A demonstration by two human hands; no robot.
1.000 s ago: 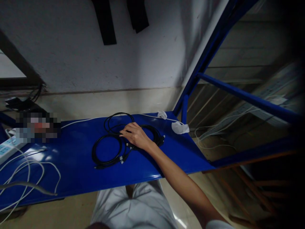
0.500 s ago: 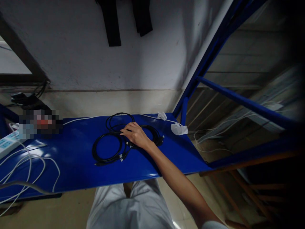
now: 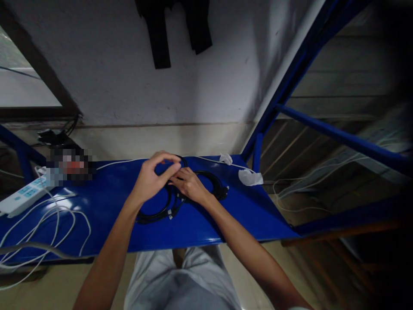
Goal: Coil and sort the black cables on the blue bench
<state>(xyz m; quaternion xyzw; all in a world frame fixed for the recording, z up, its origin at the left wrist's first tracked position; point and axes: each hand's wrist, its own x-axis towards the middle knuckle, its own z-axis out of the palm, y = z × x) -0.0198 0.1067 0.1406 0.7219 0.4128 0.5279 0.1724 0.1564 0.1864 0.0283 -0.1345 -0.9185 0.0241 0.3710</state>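
Coiled black cables lie on the blue tabletop in front of me: one coil (image 3: 155,214) at the left, another coil (image 3: 217,183) at the right, and a third one behind, mostly covered by my hands. Small light connectors (image 3: 170,214) show between the coils. Above the left and rear coils is my left hand (image 3: 158,172), its fingers and thumb curved apart with nothing visible between them. My right hand (image 3: 187,184) rests over the middle of the cables, beside the left fingertips, with its fingers bent together on black cable.
A white power strip (image 3: 29,196) and loose white cables (image 3: 54,215) lie at the left. Crumpled white pieces (image 3: 251,177) sit at the back right on a white cable. Blue frame bars (image 3: 322,129) rise at the right; a wall (image 3: 219,86) stands behind.
My left hand has come into view over the left and rear coils. My right hand stays on the cables. The whole view has shifted slightly.
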